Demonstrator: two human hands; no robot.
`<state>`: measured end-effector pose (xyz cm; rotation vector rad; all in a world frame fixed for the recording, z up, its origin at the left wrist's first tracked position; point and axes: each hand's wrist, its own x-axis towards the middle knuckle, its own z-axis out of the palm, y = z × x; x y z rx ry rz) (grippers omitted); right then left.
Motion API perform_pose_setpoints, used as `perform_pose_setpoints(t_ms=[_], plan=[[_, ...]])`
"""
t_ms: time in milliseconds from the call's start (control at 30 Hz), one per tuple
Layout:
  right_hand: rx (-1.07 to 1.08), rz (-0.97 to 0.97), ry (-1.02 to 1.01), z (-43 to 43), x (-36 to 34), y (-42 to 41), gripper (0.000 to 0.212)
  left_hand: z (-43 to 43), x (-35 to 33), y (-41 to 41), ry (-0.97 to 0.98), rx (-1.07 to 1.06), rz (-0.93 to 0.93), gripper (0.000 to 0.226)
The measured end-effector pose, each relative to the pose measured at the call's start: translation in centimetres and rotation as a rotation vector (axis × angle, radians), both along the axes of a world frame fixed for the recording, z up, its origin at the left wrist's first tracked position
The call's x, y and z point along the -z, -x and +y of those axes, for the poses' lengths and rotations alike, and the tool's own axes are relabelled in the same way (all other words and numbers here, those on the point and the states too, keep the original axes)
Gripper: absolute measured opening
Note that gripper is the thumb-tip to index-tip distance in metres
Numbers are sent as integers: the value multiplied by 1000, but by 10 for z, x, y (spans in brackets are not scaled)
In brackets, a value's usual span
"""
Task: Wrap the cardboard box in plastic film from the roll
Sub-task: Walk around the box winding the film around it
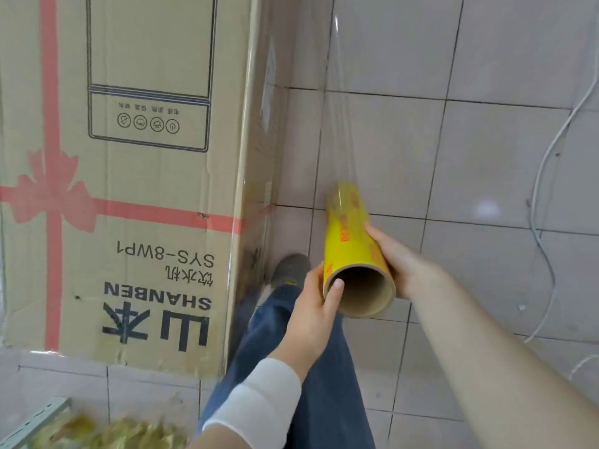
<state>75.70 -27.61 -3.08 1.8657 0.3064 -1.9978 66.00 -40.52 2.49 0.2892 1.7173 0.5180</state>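
Note:
A tall cardboard box (pixel 129 189) with a red ribbon print and black lettering fills the left of the view and stands on the tiled floor. A yellow roll of plastic film (pixel 351 241) on a brown cardboard core is held just right of the box's corner. My left hand (pixel 311 315) grips the near end of the roll, thumb over the core's rim. My right hand (pixel 398 257) holds the roll from the right side. A clear sheet of film (pixel 327 102) runs from the roll up and back toward the box's right side.
Pale floor tiles (pixel 486 157) spread to the right. A white cable (pixel 547 176) snakes over them at the far right. My leg in blue jeans (pixel 291 367) and a grey shoe (pixel 290 265) stand beside the box. Yellowish blurred stuff (pixel 107 432) lies at bottom left.

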Motion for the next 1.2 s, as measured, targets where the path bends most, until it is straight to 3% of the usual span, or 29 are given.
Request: perform_pose_setpoints(t_ms=[100, 267, 367, 500, 667, 767, 867, 933, 1033, 1200], plan=[[-117, 14, -72, -14, 2, 5, 63, -15, -3, -9, 64, 72, 0, 49], [-342, 3, -84, -29, -3, 5, 51, -15, 2, 12, -50, 323, -25, 89], [-223, 22, 17, -36, -9, -3, 49, -11, 3, 14, -102, 455, 11, 76], [-89, 4, -52, -55, -6, -22, 52, -39, 5, 13, -126, 242, 80, 56], [116, 51, -97, -94, -11, -16, 54, -80, 3, -18, -2, -36, 43, 38], [48, 56, -157, -104, -10, -9, 50, -90, 6, -12, 90, 105, 46, 47], [-81, 40, -134, -110, -10, -3, 39, -89, 4, 8, 25, 242, 0, 82], [-153, 46, -94, -116, -11, 3, 47, -77, 5, 18, -50, 427, -47, 94], [-181, 13, -68, -122, -9, -3, 43, -68, 7, 20, -99, 658, -3, 72], [-29, 4, -105, -142, -10, -30, 38, -105, 8, 19, -131, 359, 49, 58]])
